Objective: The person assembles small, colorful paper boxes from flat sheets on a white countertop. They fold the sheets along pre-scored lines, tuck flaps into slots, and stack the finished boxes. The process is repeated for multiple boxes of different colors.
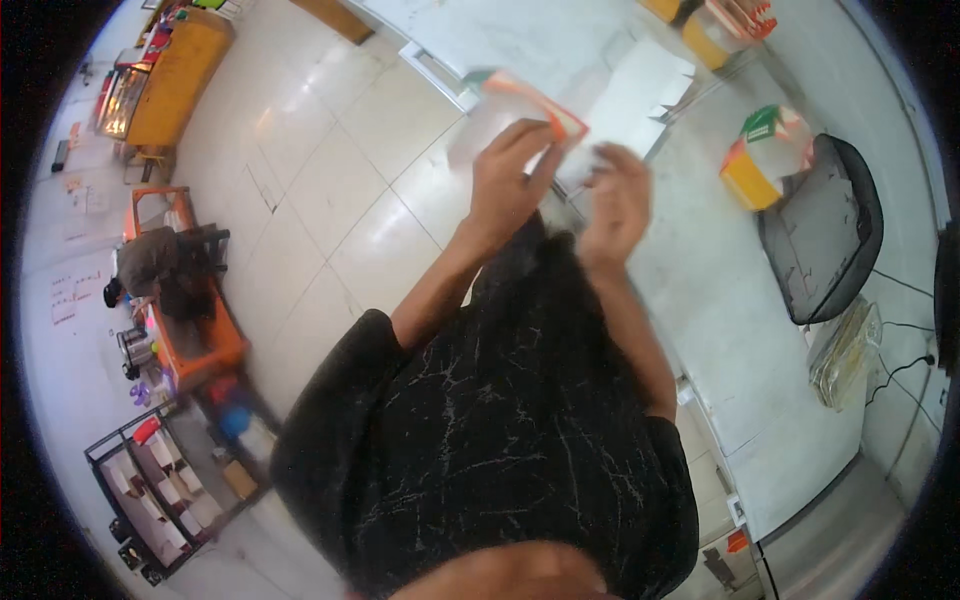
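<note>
My left hand (508, 180) pinches a thin see-through plastic bag (545, 105) with an orange, white and green printed edge. The bag is blurred by motion and hangs over the near edge of the white table. Just right of the bag's orange corner is my right hand (615, 205), raised with its fingers bent. Motion smears its fingertips, so whether they hold anything does not show. White paper sheets (650, 85) lie on the table past both hands. Farther right sits a printed bag (768, 155) in yellow, orange and green.
A black-rimmed grey case (825, 230) and a stack of clear plastic packaging (845, 355) lie along the right wall, near black cables. More orange-printed packs (725, 30) are at the table's far end. Across the floor a person (165, 265) sits by an orange table (215, 340).
</note>
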Tool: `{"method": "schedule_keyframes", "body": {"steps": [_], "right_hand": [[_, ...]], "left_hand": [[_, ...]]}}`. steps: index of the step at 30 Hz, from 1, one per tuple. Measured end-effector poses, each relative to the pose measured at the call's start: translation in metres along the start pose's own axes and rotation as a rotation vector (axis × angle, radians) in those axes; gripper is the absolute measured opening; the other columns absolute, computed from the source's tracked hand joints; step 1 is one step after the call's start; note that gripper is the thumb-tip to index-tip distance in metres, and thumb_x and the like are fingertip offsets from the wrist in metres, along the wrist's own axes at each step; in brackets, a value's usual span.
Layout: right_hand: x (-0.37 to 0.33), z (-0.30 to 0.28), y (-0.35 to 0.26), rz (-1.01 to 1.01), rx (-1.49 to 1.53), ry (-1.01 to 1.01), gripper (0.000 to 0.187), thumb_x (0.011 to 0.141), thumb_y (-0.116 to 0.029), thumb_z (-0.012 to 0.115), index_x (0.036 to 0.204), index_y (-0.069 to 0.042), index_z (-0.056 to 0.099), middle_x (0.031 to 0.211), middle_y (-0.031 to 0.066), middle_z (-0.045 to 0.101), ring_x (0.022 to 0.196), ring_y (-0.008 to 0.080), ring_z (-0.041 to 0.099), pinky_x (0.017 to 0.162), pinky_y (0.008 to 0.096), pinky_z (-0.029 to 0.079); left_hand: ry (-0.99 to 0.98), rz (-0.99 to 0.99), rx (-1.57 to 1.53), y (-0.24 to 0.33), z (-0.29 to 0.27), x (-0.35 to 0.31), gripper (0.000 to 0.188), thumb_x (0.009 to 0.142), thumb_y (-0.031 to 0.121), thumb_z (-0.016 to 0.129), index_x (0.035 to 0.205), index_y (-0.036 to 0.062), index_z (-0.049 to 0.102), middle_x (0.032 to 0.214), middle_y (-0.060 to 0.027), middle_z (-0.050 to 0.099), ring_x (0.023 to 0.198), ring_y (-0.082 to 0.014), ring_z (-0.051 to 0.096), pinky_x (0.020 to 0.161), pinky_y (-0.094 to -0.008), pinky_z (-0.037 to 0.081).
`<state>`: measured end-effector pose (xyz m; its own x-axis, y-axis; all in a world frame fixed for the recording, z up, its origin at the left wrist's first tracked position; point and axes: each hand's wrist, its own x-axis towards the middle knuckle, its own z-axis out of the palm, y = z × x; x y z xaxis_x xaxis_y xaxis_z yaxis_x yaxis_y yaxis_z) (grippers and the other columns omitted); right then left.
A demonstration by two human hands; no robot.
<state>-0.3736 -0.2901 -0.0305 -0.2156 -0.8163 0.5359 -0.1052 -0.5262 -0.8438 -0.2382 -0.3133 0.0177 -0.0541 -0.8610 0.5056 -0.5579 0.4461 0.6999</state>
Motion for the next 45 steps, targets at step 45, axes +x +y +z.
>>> {"method": "schedule_keyframes", "body": {"steps": [45], "right_hand": [[0.023,-0.038,-0.018,0.647,0.013,0.013,0.019,0.084,-0.006,0.074,0.099,0.005,0.069,0.086,0.009,0.07,0.079,0.0119,0.065,0.07,0.0253,0.053]], "left_hand": [[-0.031,-0.583,-0.509,-0.023,0.049,-0.04,0.018,0.088,0.01,0.07,0.102,-0.0012,0.072,0.079,-0.0025,0.068,0.071,-0.0069,0.056,0.064,-0.0227,0.045]]}}
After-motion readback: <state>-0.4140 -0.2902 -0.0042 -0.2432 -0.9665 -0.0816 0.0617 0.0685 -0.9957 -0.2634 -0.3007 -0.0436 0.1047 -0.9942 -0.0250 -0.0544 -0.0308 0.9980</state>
